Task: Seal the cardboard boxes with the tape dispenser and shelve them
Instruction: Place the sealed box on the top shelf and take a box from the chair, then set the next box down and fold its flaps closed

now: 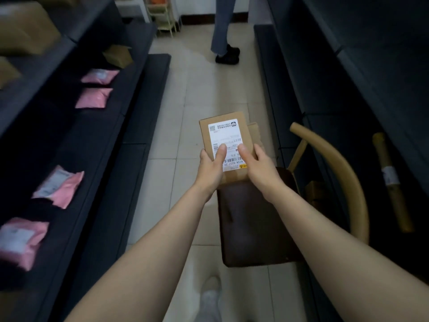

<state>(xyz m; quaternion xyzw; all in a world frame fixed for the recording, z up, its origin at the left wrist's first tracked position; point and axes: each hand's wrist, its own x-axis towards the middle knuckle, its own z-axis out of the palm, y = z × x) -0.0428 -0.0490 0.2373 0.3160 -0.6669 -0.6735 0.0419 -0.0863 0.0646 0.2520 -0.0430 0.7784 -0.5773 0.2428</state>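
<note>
both hands hold a small cardboard box (205, 135) out over the tiled floor (204, 94)

the left hand (210, 168) and the right hand (257, 166) grip the box's near end from either side, thumbs pressed flat on its white shipping label (226, 135) and fingers curled beneath; the box lies roughly level, label up, just past the front edge of a chair (250, 228) with a dark brown seat. a second piece of cardboard (254, 133) shows behind its right edge (flap or separate box, i cannot tell). dark shelves (69, 126) run along the left, carrying pink mailers (94, 98) and blurred brown boxes (25, 26). a paper-wrapped tube (392, 182) lies on the right. another person's legs (224, 43) stand farther down the aisle.
</note>
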